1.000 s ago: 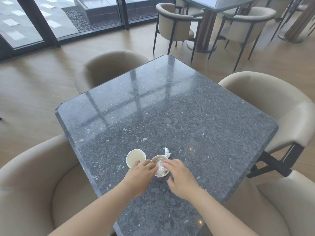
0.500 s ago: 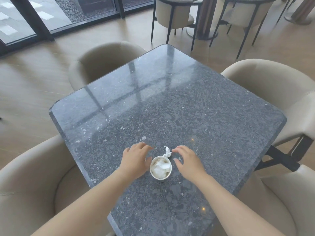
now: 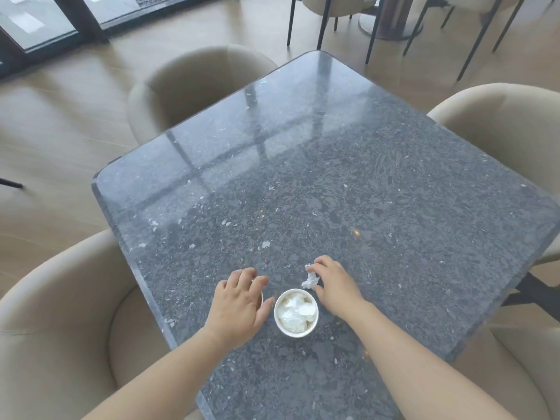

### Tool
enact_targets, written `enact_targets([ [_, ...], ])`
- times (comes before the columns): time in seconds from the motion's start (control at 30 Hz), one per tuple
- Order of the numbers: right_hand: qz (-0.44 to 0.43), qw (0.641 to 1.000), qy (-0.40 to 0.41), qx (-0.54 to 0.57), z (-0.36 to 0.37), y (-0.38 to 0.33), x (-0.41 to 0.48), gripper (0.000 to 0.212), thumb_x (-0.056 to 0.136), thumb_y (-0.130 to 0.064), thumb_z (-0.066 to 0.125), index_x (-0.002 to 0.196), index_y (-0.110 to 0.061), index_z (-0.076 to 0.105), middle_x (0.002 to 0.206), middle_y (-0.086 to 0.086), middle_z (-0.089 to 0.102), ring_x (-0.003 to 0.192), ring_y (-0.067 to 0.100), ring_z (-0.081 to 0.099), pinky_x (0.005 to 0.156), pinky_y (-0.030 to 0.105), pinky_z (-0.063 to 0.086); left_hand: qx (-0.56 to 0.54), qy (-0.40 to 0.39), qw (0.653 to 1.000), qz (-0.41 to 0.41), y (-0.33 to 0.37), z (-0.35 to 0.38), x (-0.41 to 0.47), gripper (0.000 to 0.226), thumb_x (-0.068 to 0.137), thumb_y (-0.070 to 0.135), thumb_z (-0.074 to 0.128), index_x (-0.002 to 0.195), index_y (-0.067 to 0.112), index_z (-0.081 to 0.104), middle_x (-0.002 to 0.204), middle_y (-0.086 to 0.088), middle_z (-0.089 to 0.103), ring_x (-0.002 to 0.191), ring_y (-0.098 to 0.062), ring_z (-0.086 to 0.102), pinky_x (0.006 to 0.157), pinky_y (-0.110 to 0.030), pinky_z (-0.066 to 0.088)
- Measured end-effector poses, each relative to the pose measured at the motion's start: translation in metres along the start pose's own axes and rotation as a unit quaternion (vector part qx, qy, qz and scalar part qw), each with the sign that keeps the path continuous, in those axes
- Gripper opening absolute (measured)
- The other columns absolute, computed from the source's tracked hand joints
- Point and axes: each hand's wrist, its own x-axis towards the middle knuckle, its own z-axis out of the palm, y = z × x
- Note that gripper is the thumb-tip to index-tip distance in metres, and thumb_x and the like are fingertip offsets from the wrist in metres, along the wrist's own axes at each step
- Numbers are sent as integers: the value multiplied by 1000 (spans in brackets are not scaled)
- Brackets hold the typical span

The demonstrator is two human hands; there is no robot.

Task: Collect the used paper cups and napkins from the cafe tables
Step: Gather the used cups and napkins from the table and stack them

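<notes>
A white paper cup stuffed with crumpled napkins stands upright near the front edge of the dark stone table. My left hand lies just left of it, its fingers curved over a second paper cup; only a sliver of that cup's rim shows. My right hand is just right of and beyond the filled cup. Its forefinger and thumb pinch a small white napkin scrap that lies on the tabletop.
Beige armchairs surround the table: one at the near left, one at the far left, one at the right. Another table's base and chair legs stand beyond. Glass doors run along the far left.
Both hands left the napkin-filled cup. My left hand moved left and covered the empty cup. My right hand moved out to the loose napkin scrap and closed on it.
</notes>
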Motion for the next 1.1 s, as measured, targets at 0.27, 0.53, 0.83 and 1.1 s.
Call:
enact_targets([
  [0.27, 67, 997, 20, 31, 4, 10, -21, 12, 91, -24, 53, 96, -14, 57, 100, 2, 52, 92, 20, 54, 77, 32, 42, 7, -24, 1000, 18, -3, 0, 1, 37, 76, 48, 44, 103, 25, 56, 103, 1, 58, 89, -23, 59, 64, -33, 49],
  [0.53, 55, 989, 110, 86, -17, -7, -46, 13, 92, -33, 50, 95, -22, 57, 90, -9, 50, 76, 5, 48, 62, 21, 35, -20, -107, 994, -21, -8, -8, 3, 75, 75, 64, 49, 135, 25, 25, 138, 1, 31, 124, -22, 37, 91, -38, 43],
  [0.83, -64, 982, 146, 103, -25, -79, -44, 8, 86, -34, 58, 88, -26, 59, 81, -15, 49, 66, -5, 46, 60, 14, 32, -102, -63, 988, -94, -20, -24, -32, 97, 68, 65, 60, 141, 24, 13, 145, 3, 21, 132, -20, 30, 97, -39, 44],
  [1.1, -79, 989, 82, 93, -1, -114, -41, 29, 83, -31, 63, 111, -25, 57, 100, -8, 55, 77, 6, 45, 72, 24, 40, -188, -9, 975, -114, -26, -35, -48, 73, 73, 55, 64, 130, 23, 32, 130, 6, 40, 115, -15, 47, 83, -35, 50],
])
